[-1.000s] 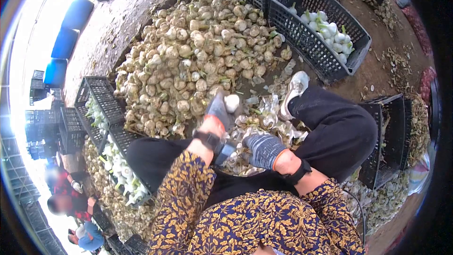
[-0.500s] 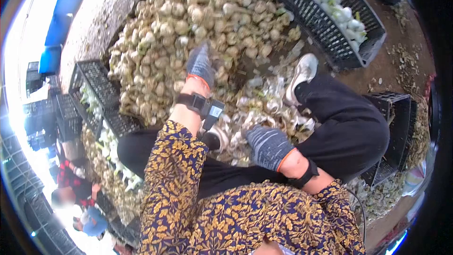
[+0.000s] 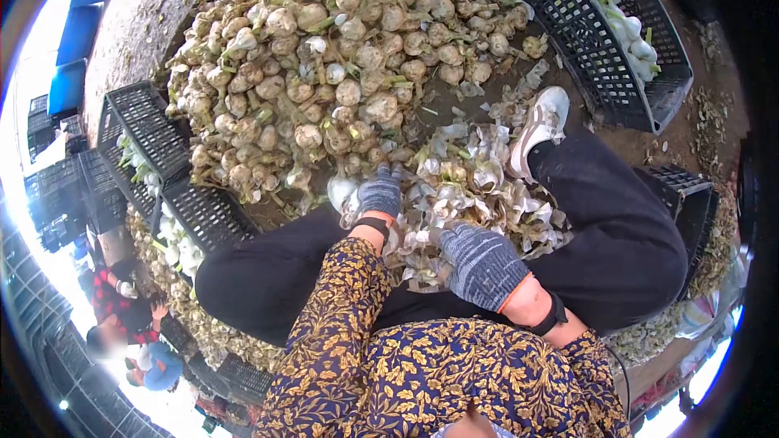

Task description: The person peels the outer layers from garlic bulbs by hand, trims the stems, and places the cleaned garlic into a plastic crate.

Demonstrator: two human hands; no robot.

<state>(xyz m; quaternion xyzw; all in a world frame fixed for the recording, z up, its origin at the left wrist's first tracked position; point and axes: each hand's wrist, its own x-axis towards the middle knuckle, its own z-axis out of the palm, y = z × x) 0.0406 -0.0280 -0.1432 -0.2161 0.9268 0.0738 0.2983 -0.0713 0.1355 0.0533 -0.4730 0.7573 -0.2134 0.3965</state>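
Both my hands wear grey knitted gloves with orange cuffs. My left hand [image 3: 380, 196] reaches to the near edge of a heap of garlic bulbs [image 3: 349, 93], fingers stretched forward and slightly apart among the lowest bulbs. Its palm is hidden, and no held bulb shows. My right hand [image 3: 484, 266] is closed above loose garlic skins [image 3: 479, 186], between my bent legs. Whatever its curled fingers hold is hidden beneath the glove. A white shoe [image 3: 542, 126] rests at the right side of the skins.
A black plastic crate [image 3: 580, 49] with cleaned white garlic [image 3: 637, 45] stands at the upper right. More crates [image 3: 203, 211] with white garlic line the left side. Another black crate [image 3: 698, 211] is beyond my right knee. Two people [image 3: 122, 316] sit at the lower left.
My left hand has drawn back from the middle of the heap to its near edge. My right hand stays closed over the skins. The camera view has shifted slightly.
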